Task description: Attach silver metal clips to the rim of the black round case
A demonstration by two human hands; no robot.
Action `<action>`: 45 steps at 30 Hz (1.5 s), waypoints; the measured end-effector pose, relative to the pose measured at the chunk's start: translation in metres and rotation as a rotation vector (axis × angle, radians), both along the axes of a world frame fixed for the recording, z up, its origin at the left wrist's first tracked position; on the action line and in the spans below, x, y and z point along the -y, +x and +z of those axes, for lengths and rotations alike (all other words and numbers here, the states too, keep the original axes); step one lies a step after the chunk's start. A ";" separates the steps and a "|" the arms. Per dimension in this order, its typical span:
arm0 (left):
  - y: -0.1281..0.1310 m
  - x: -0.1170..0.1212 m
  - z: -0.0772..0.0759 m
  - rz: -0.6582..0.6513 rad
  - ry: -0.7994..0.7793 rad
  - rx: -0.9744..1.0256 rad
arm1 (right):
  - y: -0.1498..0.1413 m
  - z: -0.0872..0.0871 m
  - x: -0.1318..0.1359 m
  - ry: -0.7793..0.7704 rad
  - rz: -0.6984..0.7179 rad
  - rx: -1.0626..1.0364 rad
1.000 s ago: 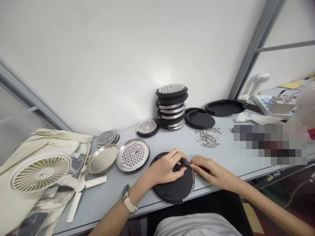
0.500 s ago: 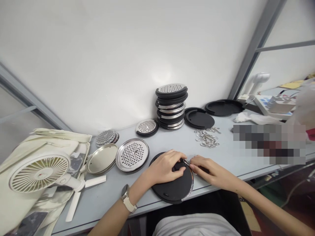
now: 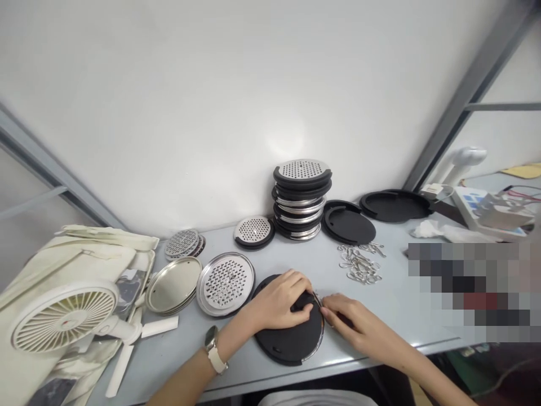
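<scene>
A black round disc with a shiny metal rim along its right side lies near the table's front edge. My left hand rests over it, fingers curled toward its right edge and thumb bent on its face. At that edge, a thin metal wire clip sits between my hands. My right hand pinches the clip's near end with thumb and forefinger; part of the clip is hidden by the fingers. Beyond my right hand lies a pile of similar wire clips.
A tall stack of black and metal discs stands by the wall, with black trays to its right. Left of the disc are a perforated metal plate, plain metal lids and a white fan. A blurred patch covers the right side.
The view has tilted, so everything sits lower in the picture. The clip now lies closer along the disc's edge, and both hands keep their grip.
</scene>
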State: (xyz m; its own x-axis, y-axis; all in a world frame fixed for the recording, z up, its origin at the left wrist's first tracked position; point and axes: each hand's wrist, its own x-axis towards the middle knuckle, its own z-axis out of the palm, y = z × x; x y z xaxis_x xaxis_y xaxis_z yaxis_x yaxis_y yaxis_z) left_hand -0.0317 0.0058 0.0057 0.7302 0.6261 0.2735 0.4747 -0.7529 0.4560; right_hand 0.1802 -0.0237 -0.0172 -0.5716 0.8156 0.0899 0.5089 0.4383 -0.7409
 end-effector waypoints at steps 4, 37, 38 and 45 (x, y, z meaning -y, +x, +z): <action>0.001 -0.010 0.002 0.024 -0.023 -0.023 | -0.004 0.000 -0.016 -0.056 0.001 -0.005; 0.000 -0.007 0.003 -0.020 0.128 -0.115 | -0.009 -0.016 -0.024 -0.060 -0.079 -0.001; 0.000 -0.007 0.004 -0.012 0.128 -0.117 | -0.009 -0.016 -0.023 -0.056 -0.073 0.001; -0.002 -0.005 0.004 0.025 0.108 -0.091 | -0.009 -0.011 -0.022 -0.036 -0.061 -0.008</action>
State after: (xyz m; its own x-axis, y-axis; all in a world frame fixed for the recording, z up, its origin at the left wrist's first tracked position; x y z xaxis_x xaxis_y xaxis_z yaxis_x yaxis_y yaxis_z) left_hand -0.0332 0.0109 0.0099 0.7400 0.6147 0.2731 0.5294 -0.7827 0.3272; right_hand 0.1713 -0.0017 -0.0279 -0.5201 0.8516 0.0644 0.5278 0.3798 -0.7598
